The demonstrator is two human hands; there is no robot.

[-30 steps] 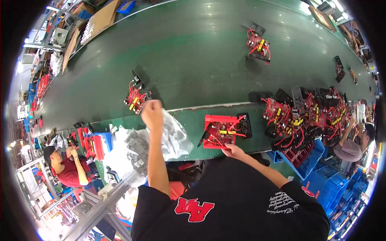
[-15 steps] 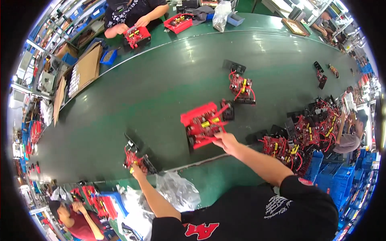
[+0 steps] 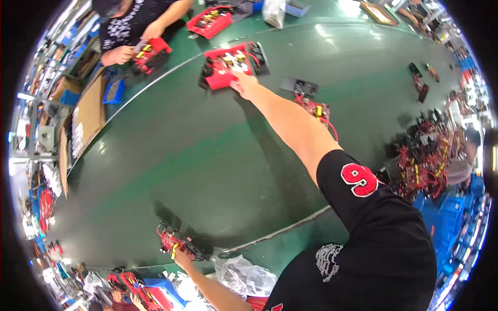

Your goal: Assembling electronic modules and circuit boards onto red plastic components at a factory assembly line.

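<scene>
My right arm is stretched far across the green table. Its hand [image 3: 245,86] grips the near edge of a red plastic housing [image 3: 218,81], which has a circuit board inside and black end pieces at its sides. Close to the table's near edge, my left hand [image 3: 183,258] is closed on a red circuit board [image 3: 168,240] with black panels and yellow-wrapped parts. Its fingertips are partly hidden. Another circuit board [image 3: 313,108] with red wires and a black panel [image 3: 300,86] lies beyond my right forearm, which partly covers it.
Across the table a person works on a red housing [image 3: 150,56], beside another red housing [image 3: 210,23]. Circuit boards [image 3: 423,160] are piled at the right. A clear plastic bag [image 3: 244,276] lies by the near edge. A blue bin [image 3: 113,92] stands at the far left.
My right hand has carried the red housing from the middle of the table to its far side. My left hand stays at the near edge with the circuit board, which is tilted differently.
</scene>
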